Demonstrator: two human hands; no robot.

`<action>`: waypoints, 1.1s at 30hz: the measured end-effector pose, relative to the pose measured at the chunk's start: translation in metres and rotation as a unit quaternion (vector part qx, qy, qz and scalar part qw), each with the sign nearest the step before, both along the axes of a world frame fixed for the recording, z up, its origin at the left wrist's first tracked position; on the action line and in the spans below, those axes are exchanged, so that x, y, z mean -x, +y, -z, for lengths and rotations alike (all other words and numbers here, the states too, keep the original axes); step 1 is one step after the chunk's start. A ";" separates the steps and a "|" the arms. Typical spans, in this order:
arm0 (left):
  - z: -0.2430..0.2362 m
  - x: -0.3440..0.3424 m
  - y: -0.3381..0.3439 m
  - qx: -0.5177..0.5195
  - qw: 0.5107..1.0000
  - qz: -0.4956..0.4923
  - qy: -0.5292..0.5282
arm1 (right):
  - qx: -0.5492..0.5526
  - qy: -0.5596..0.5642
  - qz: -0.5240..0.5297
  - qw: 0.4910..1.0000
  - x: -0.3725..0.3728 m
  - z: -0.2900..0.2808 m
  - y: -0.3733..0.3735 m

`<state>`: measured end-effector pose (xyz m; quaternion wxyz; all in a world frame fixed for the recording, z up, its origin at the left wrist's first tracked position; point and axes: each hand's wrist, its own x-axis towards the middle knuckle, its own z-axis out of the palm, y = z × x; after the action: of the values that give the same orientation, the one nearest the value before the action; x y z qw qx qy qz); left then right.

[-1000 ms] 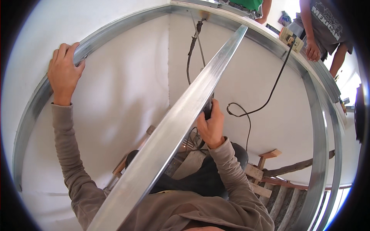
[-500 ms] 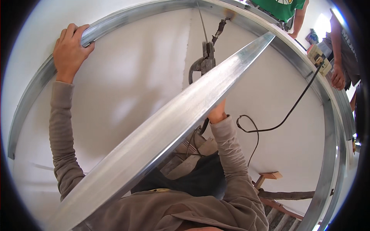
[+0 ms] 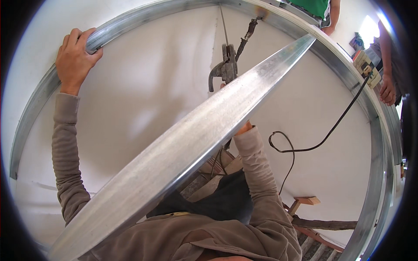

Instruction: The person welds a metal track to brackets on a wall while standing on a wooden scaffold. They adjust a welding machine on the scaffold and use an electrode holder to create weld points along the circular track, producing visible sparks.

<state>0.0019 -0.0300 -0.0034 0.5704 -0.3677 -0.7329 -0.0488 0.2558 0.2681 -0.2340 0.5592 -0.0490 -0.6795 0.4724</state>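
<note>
My left hand [image 3: 75, 61] is wrapped around the curved-looking grey metal channel [image 3: 165, 14] at the upper left. A broad bare metal bar [image 3: 187, 139] crosses the view diagonally from lower left to upper right and hides most of my right hand [image 3: 244, 127]. Just beyond that bar, a welding electrode holder [image 3: 228, 69] shows above my right hand, a fingertip visible by its base, so the hand is closed on its grip. The thin welding rod [image 3: 224, 26] points up from its jaws, its tip at the channel near a brown scorch mark [image 3: 261, 12].
A dark, rough cable piece [image 3: 248, 37] hangs near the scorch mark. A black cord [image 3: 324, 137] loops from a socket box [image 3: 365, 65] at the right. Two other people stand at the upper right, one in a green shirt [image 3: 315, 5]. Wooden pieces [image 3: 324, 223] lie at the lower right.
The electrode holder has shifted slightly left and towards me, and my right hand has moved a little left. My left hand keeps its grip on the channel.
</note>
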 end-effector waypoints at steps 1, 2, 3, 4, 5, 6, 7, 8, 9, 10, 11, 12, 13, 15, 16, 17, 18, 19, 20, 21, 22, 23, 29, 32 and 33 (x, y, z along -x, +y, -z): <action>0.002 0.002 -0.002 -0.002 1.000 -0.001 -0.002 | 0.034 0.024 -0.027 0.999 0.000 0.003 -0.003; 0.004 0.003 -0.003 -0.001 1.000 0.001 -0.002 | 0.069 0.049 -0.054 0.995 0.001 0.005 -0.005; 0.005 0.004 -0.004 0.001 1.000 0.003 -0.002 | 0.068 0.048 -0.055 0.995 -0.001 0.004 0.001; 0.006 0.003 -0.005 0.001 1.000 0.003 -0.003 | -0.123 -0.079 0.063 0.987 -0.006 0.001 0.010; 0.006 0.002 -0.005 -0.001 1.000 -0.004 -0.009 | -0.306 -0.200 0.176 0.914 -0.009 0.000 0.016; 0.006 0.001 -0.004 -0.003 1.000 -0.011 -0.013 | -0.306 -0.201 0.176 0.914 -0.009 0.005 0.011; 0.006 0.002 -0.005 -0.004 1.000 -0.011 -0.013 | 0.052 -0.031 -0.033 0.998 -0.004 0.008 0.002; 0.006 0.002 -0.005 -0.002 1.000 -0.007 -0.016 | 0.399 0.144 -0.235 0.875 -0.001 0.009 -0.003; 0.006 0.003 -0.005 -0.001 1.000 -0.002 -0.020 | 0.398 0.144 -0.235 0.875 0.000 0.009 0.000; 0.006 0.003 -0.004 0.000 1.000 -0.002 -0.019 | 0.267 0.083 -0.165 0.946 0.000 0.010 0.004; 0.006 0.003 -0.004 -0.002 1.000 -0.002 -0.018 | 0.127 0.019 -0.090 0.988 -0.001 0.010 0.010; 0.006 0.002 -0.003 -0.003 1.000 -0.001 -0.016 | -0.016 -0.045 -0.012 0.999 -0.001 0.010 0.016; 0.006 0.002 -0.004 -0.002 1.000 -0.001 -0.017 | -0.158 -0.108 0.066 0.979 -0.002 0.012 0.020; 0.005 0.001 -0.006 0.001 1.000 -0.007 -0.015 | -0.294 -0.168 0.142 0.930 0.001 0.019 0.019; 0.005 0.001 -0.005 0.001 1.000 -0.006 -0.014 | -0.170 -0.105 0.086 0.976 0.006 0.023 0.012; 0.005 0.001 -0.004 0.001 1.000 -0.003 -0.011 | -0.041 -0.038 0.028 0.998 0.009 0.026 0.007; 0.006 0.001 -0.003 0.001 1.000 0.001 -0.008 | -0.041 -0.037 0.029 0.998 0.011 0.029 0.004; 0.006 0.002 -0.003 0.000 1.000 0.001 -0.007 | -0.005 -0.004 0.015 1.000 0.012 0.029 0.000; 0.006 0.002 -0.003 -0.002 1.000 0.003 -0.012 | 0.031 0.029 0.000 0.999 0.012 0.029 -0.002; 0.006 0.003 -0.003 -0.005 1.000 0.004 -0.016 | 0.030 0.030 0.001 0.999 0.010 0.027 0.003; 0.006 0.002 -0.004 -0.003 1.000 0.005 -0.017 | -0.022 -0.010 -0.011 1.000 0.005 0.025 0.010; 0.005 0.001 -0.006 -0.002 1.000 0.003 -0.014 | -0.073 -0.050 -0.024 0.996 0.002 0.025 0.013; 0.005 0.001 -0.004 -0.005 1.000 0.002 -0.013 | -0.002 -0.002 -0.001 1.000 0.009 0.025 0.001; 0.006 0.004 -0.005 -0.008 1.000 0.007 -0.005 | -0.024 -0.045 0.003 0.999 0.007 0.019 0.005; 0.006 0.004 -0.004 -0.007 1.000 0.010 -0.005 | -0.025 -0.045 0.005 0.999 0.002 0.018 0.003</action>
<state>-0.0021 -0.0343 -0.0092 0.5687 -0.3702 -0.7319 -0.0617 0.2537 0.2715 -0.2525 0.5312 -0.0594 -0.7155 0.4498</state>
